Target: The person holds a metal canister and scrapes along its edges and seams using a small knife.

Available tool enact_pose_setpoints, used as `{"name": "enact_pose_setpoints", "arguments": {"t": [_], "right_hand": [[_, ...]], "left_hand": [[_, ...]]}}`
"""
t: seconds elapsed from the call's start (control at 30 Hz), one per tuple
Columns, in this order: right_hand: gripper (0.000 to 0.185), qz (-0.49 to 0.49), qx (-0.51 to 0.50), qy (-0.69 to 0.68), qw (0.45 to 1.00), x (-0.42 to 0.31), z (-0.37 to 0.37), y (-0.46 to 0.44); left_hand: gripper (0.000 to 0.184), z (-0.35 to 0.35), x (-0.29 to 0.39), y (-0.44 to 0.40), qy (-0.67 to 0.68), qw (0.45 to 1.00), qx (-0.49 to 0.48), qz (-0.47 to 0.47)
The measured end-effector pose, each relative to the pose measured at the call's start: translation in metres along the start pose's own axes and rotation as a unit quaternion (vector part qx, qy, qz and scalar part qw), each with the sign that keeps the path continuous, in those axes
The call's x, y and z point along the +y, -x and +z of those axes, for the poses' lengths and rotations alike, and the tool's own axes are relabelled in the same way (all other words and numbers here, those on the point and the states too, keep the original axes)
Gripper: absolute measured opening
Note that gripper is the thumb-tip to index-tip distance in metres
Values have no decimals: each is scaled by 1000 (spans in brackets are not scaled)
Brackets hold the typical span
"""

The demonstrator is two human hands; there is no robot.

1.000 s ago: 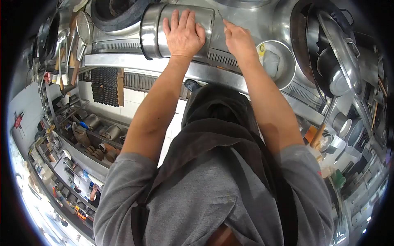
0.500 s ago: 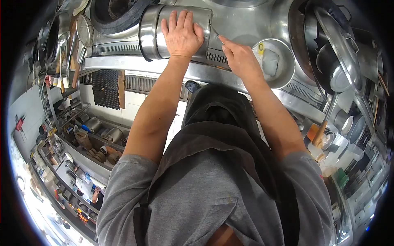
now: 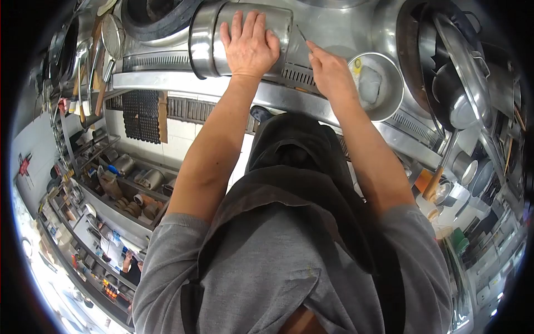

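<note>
A shiny steel pot (image 3: 219,42) lies on its side on the metal counter. My left hand (image 3: 250,51) rests flat on its curved wall, fingers stretched out and spread. Closed fingers of my right hand (image 3: 334,71) grip a slim, thin-bladed metal tool (image 3: 301,33), too small to name exactly. Its tip points up and left, a small gap away from the pot's right end. Beside my right hand stands a round metal bowl (image 3: 396,89). It holds a pale whitish lump (image 3: 369,84) and a small yellow piece (image 3: 357,64).
A dark wok ring (image 3: 130,22) sits at the upper left, near a hanging strainer (image 3: 112,37) and brushes. To the right are a large pan lid (image 3: 455,61) and stacked pans. Lower left, a shelf (image 3: 119,206) holds containers; another person's hand (image 3: 128,259) shows beyond it.
The tool in my right hand has drawn away from the pot's end, moving right and slightly upward. My left hand stays on the pot, which appears slightly shifted right.
</note>
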State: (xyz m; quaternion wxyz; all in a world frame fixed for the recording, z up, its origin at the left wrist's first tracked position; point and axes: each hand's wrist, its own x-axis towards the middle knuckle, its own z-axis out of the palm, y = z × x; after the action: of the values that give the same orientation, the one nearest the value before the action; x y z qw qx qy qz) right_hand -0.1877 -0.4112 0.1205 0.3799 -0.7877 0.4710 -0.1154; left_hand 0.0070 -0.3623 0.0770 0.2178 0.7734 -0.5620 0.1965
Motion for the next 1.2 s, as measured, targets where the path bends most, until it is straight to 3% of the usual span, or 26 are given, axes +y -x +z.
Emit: {"name": "enact_pose_setpoints", "arguments": {"t": [0.17,0.57,0.8,0.87,1.2], "right_hand": [[34,-95,5,-30,995,-2,-6,12],[34,-119,15,-11,993,3,-7,15],[33,-111,0,-1,994,-7,-11,13],[36,-67,-47,1,997,-13,-14,13],[36,-43,-37,-20,998,-19,-7,2]], "left_hand": [[37,3,-1,-3,15,1000,23,8],[37,4,-2,-2,13,999,26,13],[37,1,-1,-2,-1,1000,11,6],[37,1,-1,-2,-1,1000,11,6],[37,2,2,-4,-1,1000,8,1]]}}
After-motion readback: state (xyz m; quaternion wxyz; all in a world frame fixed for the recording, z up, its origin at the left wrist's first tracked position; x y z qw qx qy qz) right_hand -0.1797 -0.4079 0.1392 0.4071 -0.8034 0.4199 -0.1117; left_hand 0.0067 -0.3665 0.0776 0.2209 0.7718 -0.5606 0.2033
